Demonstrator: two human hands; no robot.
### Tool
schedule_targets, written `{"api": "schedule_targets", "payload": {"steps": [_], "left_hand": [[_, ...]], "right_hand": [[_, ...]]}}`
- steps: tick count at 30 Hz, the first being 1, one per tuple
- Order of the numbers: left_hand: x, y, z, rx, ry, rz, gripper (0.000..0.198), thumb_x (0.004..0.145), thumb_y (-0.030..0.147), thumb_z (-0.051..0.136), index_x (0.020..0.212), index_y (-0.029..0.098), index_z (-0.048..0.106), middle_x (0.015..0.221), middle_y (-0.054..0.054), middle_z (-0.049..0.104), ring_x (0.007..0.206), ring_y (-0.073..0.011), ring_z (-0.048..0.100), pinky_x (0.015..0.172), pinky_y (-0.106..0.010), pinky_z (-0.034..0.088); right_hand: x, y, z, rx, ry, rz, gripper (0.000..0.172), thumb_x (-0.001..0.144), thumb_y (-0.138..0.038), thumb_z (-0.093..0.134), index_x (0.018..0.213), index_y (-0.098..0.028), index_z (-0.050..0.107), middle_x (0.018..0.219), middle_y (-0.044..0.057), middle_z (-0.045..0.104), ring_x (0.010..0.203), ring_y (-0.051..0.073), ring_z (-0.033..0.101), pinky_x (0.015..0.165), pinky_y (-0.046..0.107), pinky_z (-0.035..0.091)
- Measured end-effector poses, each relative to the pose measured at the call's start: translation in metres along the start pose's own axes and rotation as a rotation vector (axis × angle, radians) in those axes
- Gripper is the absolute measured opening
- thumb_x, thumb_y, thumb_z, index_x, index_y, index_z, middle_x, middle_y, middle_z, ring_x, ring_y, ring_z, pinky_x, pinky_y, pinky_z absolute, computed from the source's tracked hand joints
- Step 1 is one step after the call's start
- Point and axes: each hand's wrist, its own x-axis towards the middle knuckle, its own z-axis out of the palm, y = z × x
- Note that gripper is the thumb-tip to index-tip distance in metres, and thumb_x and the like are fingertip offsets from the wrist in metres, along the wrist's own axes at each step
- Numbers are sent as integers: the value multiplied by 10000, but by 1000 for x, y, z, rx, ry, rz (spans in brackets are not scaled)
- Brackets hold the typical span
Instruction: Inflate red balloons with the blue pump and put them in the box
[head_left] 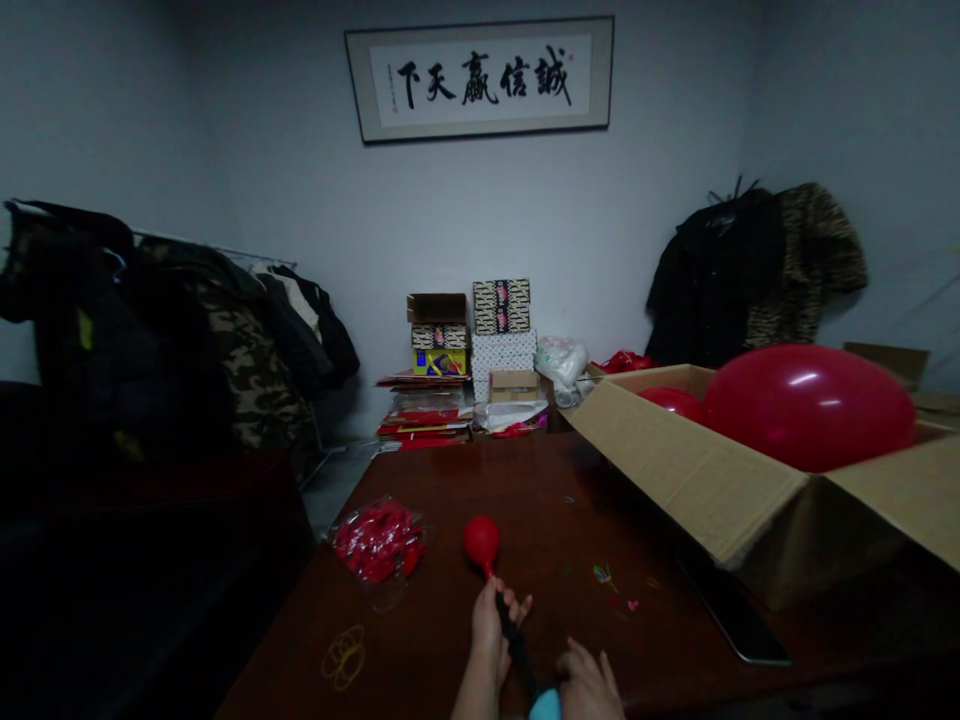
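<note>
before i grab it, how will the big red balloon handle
The large glossy red balloon looks taut, so probably very light for its size and springy. Its round body sits high in the open cardboard box, so it may roll out.

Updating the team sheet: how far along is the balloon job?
Done: at least two inflated red balloons sit in the cardboard box. In hand: the left hand grips a black pump carrying a small, partly filled red balloon; the right hand is beside it. Left: a clear bag of deflated red balloons.
</note>
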Motion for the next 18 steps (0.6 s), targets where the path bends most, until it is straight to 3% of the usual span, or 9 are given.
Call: {"api": "schedule_targets", "payload": {"steps": [5, 9, 15, 18], "left_hand": [[4, -2, 0, 30, 16, -13, 222, 816, 310, 510, 640, 207, 421, 442, 73, 444, 363, -78, 417, 738, -396, 512], [8, -3, -2, 64, -9, 21, 274, 773, 374, 568, 626, 203, 412, 412, 86, 430, 322, -68, 377, 678, -386, 513], [7, -6, -3, 60, -20, 79, 305, 755, 401, 579, 609, 199, 404, 396, 92, 432, 301, -58, 353, 688, -387, 507], [5, -6, -4, 46, -16, 78, 287, 766, 382, 569, 617, 199, 408, 403, 93, 433, 304, -56, 354, 707, -386, 503]], "right_hand": [[18, -28, -19, 0, 158, -42, 471, 674, -442, 513, 1032, -167, 646, 1202, 123, 556, 1262, 306, 341, 1083, 484, 123], [21, -34, -16, 5, 160, -19, 457, 720, -452, 468, 1036, -173, 645, 1202, 121, 558, 1261, 298, 344, 1082, 492, 101], [5, -23, -11, -17, 102, -27, 472, 655, -452, 552, 971, -120, 663, 1196, 162, 556, 1265, 338, 329, 1078, 513, 105], [-6, -5, 5, -22, 49, -27, 322, 744, -304, 459, 914, -150, 685, 1164, 132, 596, 1250, 299, 377, 1075, 499, 164]]}}
